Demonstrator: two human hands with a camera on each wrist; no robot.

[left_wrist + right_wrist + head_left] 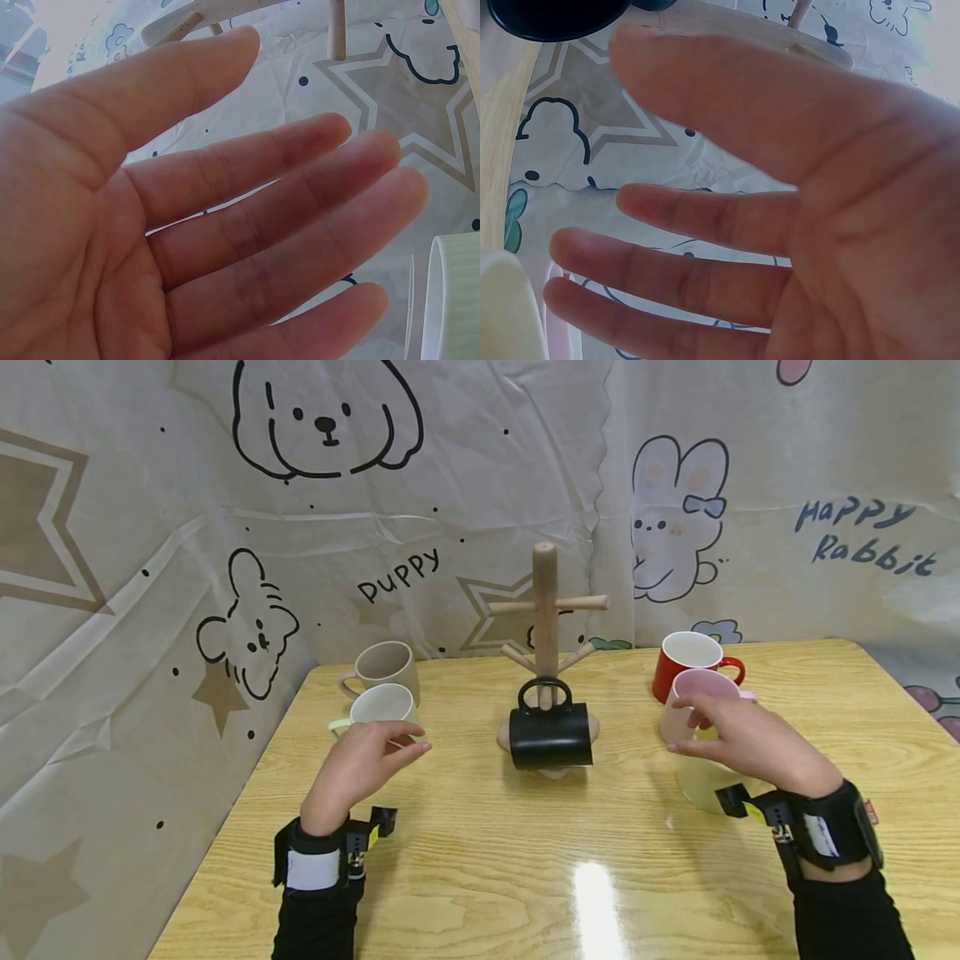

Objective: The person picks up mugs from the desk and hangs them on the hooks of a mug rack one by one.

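Observation:
A black mug [551,737] hangs by its handle low on the front of a wooden mug rack [546,635], tipped on its side. In the head view my left hand [363,764] is in front of a pale green-handled mug [384,700], holding nothing; the left wrist view shows its fingers loosely extended. My right hand [750,739] hovers over a pale yellow mug [701,783] and partly covers a pink mug [675,717]. Relaxed fingers [675,285] show in the right wrist view, with nothing between them and the thumb.
A beige mug [401,670] stands behind the green-handled one at the back left. At the back right is a red mug [663,672]. All rest on a wood-grain table [465,877]. A printed cloth [480,468] hangs along the back and left.

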